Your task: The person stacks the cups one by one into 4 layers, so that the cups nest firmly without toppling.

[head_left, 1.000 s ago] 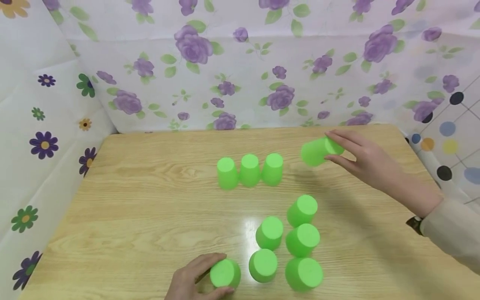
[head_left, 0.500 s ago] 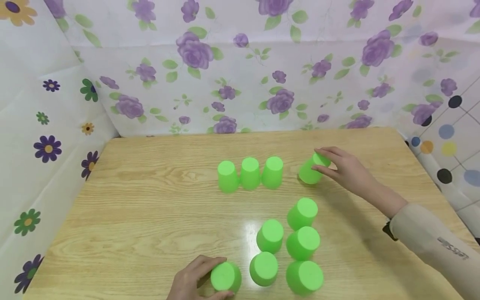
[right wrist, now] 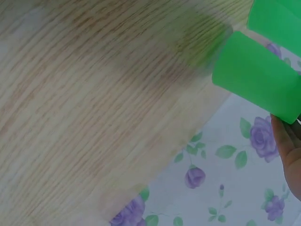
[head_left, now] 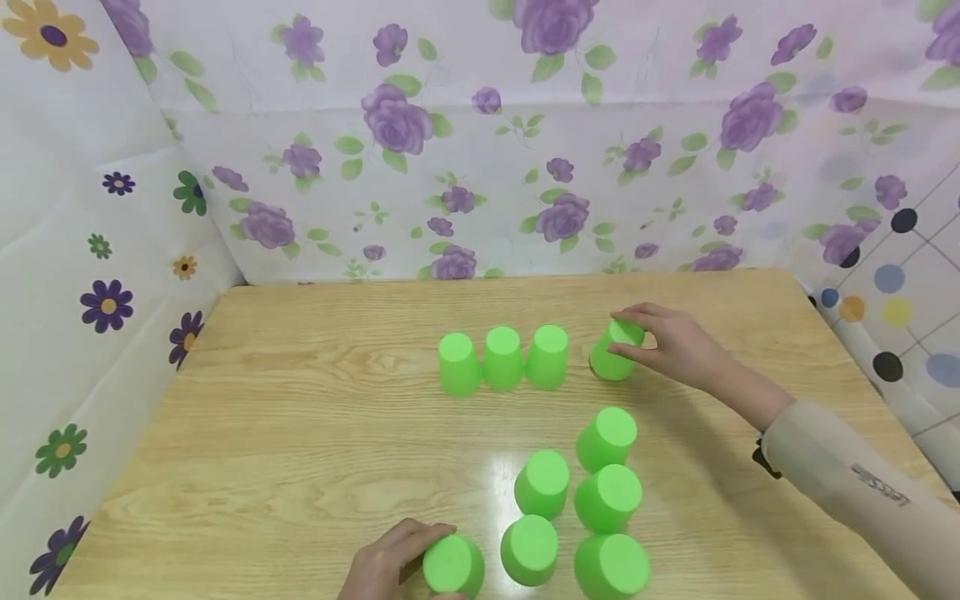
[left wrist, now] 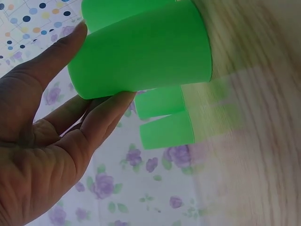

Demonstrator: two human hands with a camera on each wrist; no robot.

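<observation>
My right hand (head_left: 675, 348) grips an upside-down green plastic cup (head_left: 611, 358) near its base, with thumb and fingers on either side. That cup is close to upright, just right of a row of three green cups (head_left: 503, 358) at the back. In the right wrist view the gripped cup (right wrist: 258, 77) stands against the fingers at the right edge. At the front, my left hand (head_left: 386, 562) holds another upside-down green cup (head_left: 453, 567) between thumb and fingers. The left wrist view shows this cup (left wrist: 141, 52) from the side, with the thumb above and fingers below.
Several more upside-down green cups stand at the front right, including a nearer pair (head_left: 529, 550) beside the left hand's cup and a column of three (head_left: 609, 500). The wooden table (head_left: 300, 433) meets a flowered cloth (head_left: 480, 167) behind and at the left side.
My right hand has brought its cup left and down, from tilted in the air to nearly upright beside the back row. My left hand keeps its hold on the front cup.
</observation>
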